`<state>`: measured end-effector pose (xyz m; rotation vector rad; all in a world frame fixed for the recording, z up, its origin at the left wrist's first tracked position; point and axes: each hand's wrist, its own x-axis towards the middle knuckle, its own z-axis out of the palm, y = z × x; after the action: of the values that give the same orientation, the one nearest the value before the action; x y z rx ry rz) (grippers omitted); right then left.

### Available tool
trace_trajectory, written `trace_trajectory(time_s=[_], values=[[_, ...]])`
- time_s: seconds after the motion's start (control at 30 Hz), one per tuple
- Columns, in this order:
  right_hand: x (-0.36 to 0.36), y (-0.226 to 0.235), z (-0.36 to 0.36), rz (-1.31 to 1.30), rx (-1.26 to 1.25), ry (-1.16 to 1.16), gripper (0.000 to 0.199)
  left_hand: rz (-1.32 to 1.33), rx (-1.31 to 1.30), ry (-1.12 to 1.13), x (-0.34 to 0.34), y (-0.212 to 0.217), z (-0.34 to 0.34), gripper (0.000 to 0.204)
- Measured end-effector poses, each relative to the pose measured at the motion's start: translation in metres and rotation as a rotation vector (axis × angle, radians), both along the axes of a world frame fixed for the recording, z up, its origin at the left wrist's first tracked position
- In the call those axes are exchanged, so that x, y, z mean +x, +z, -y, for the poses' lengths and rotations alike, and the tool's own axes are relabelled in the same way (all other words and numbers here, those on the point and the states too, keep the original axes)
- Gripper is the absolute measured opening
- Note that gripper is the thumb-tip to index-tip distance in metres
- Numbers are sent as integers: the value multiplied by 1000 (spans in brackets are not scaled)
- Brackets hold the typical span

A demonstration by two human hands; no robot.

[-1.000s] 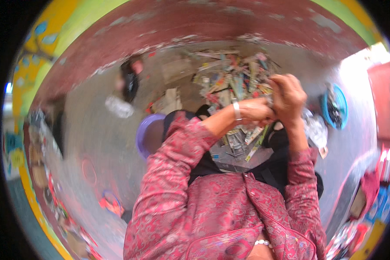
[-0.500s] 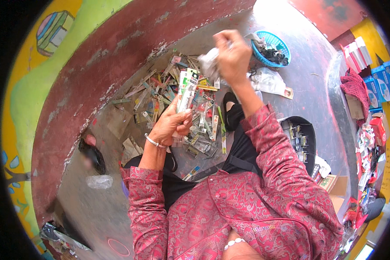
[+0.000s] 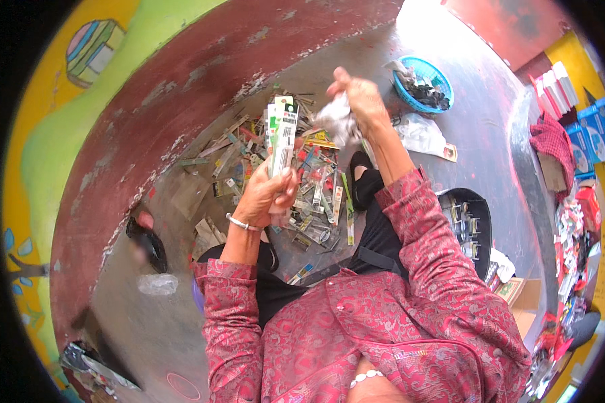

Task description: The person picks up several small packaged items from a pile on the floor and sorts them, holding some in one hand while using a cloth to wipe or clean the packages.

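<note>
My left hand (image 3: 267,193) is closed round a few long, slim packets (image 3: 284,138), white and green with a dark top end, held upright above the floor. My right hand (image 3: 364,106), to the right of them and apart, grips a crumpled whitish cloth (image 3: 340,122) that hangs from its fingers; the thumb side is slightly blurred. Below both hands a loose heap of similar slim packets (image 3: 319,195) in many colours spreads over the floor between my feet.
A blue plastic basket (image 3: 423,64) with dark and grey cloths stands far right, a white plastic bag (image 3: 420,131) beside it. Near my right leg sits a round black container (image 3: 474,232) with small items. Left lie a black bag (image 3: 149,245) and clear plastic (image 3: 157,284). A curved red wall (image 3: 114,134) borders the floor.
My right hand has come lower with the cloth, which now hangs more loosely beneath the fingers. The packets in my left hand have turned a little more upright.
</note>
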<state>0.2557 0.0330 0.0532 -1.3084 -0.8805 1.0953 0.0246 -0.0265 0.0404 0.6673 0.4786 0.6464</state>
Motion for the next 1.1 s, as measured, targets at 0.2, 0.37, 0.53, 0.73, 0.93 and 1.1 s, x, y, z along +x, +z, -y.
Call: trace_trajectory(time_s=[0.2, 0.37, 0.53, 0.73, 0.93, 1.1], values=[[-60, 17, 27, 370, -109, 486, 30, -522, 436, 190, 11, -11, 2, 23], [-52, 6, 21, -31, -134, 541, 22, -235, 171, 25, 1, -4, -1, 18], [-50, 5, 22, -123, -106, 598, 19, -119, 8, -36, -2, 5, 1, 30], [-42, -4, 10, 187, -41, 523, 26, -110, 2, -21, -2, -8, -3, 30], [-66, 34, 35, 486, 496, -149, 11, -259, 5, 44, 5, -9, -1, 29], [-77, -3, 22, 1039, 791, -8, 14, -319, 120, -9, 11, 9, 11, 30]])
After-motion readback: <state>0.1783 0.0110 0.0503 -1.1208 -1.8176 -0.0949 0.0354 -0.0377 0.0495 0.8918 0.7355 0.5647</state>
